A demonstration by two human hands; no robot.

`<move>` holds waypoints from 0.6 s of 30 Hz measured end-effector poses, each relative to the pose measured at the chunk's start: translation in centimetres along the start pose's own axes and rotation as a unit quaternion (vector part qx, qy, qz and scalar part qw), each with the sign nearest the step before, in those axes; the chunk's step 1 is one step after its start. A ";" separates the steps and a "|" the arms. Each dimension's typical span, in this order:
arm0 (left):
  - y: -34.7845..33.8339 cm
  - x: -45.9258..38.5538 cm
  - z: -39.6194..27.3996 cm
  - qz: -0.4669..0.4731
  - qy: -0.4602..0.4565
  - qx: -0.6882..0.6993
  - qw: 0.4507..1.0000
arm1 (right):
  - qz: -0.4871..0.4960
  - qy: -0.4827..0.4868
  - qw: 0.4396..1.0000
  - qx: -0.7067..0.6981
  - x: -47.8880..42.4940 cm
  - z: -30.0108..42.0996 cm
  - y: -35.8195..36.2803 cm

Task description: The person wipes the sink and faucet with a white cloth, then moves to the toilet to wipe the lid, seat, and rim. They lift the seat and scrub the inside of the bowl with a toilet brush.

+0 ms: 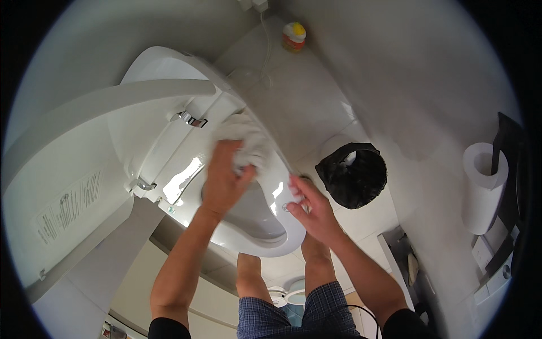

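Observation:
My left hand [228, 176] is closed around a white cloth [245, 129], blurred by motion, on the rear rim of a white toilet bowl [296, 224]. The raised toilet seat and lid [93, 140] lean to the left, with chrome hinges [192, 119] at their base. My right hand [313, 207] is at the bowl's right edge, its fingertips at the outer rim. Thumb and fingers are apart there, with nothing seen between them. Part of the bowl's opening is hidden behind my left hand.
A waste bin with a black liner [355, 182] stands right of the toilet. A toilet paper roll [482, 190] hangs on the right wall. A bottle with a yellow cap [294, 37] stands in the far corner, near a thin hose or cable [267, 51].

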State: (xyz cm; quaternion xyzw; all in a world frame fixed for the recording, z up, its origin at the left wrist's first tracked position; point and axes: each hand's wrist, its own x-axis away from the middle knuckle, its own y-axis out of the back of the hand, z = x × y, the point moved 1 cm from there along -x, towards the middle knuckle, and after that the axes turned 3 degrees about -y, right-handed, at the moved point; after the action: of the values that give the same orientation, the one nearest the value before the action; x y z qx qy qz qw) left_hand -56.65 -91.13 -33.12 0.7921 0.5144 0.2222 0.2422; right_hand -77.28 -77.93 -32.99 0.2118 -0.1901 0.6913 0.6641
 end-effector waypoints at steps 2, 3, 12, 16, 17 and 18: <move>-1.2 -1.7 -4.1 0.143 0.061 0.163 0.974 | 0.007 -0.008 0.968 -0.251 -3.1 1.2 -0.4; -1.2 -2.3 -5.1 0.149 -0.067 0.128 0.978 | -0.021 -0.025 0.978 -0.205 -5.1 2.1 0.2; 0.1 -2.5 4.6 0.069 -0.241 -0.223 0.942 | -0.022 0.088 0.995 -0.040 -21.2 5.7 0.1; -0.9 -3.2 6.3 0.058 -0.295 -0.285 0.910 | 0.003 -0.096 0.994 -0.059 -18.4 -0.1 0.0; -0.6 -3.3 6.4 0.052 -0.305 -0.291 0.905 | 0.030 -0.137 0.988 -0.061 -16.2 -1.6 1.2; -0.5 -3.3 6.5 0.049 -0.306 -0.294 0.904 | 0.057 -0.178 0.980 -0.063 -13.9 -2.8 2.2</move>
State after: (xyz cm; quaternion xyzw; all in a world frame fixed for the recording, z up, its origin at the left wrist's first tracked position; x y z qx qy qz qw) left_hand -54.33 -95.02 -38.90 0.7383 0.2868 0.1215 0.5983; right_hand -79.17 -88.19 -42.88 0.2778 -0.3599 0.6661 0.5914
